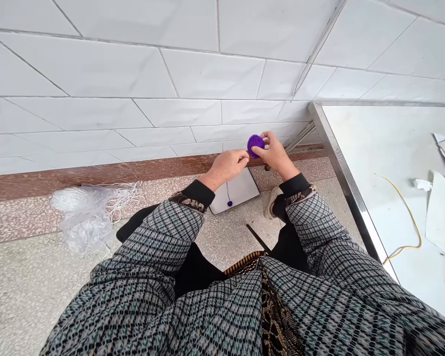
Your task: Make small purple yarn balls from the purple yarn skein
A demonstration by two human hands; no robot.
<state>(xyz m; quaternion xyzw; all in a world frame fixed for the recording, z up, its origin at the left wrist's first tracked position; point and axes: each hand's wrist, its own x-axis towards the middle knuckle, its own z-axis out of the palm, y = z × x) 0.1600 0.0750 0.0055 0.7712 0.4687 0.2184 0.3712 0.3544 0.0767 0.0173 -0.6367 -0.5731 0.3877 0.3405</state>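
A ball of purple yarn [255, 147] sits in my right hand [276, 154], gripped between thumb and fingers. My left hand [228, 165] is just to its left, with the fingertips pinched together close to the ball. From below the left hand a thin dark strand of yarn runs down to a small purple clump [229, 203] on a white board [241, 190] with a dark edge. The pinched strand itself is mostly hidden by the fingers. The board lies low in front of me, between my feet.
A clear plastic bag with white cord [85, 212] lies on the speckled floor to the left. White tiled wall [203, 76] rises ahead. On the right stands a metal-edged white table [356, 143] with a yellow cord [411, 222] and paper scraps [443, 212].
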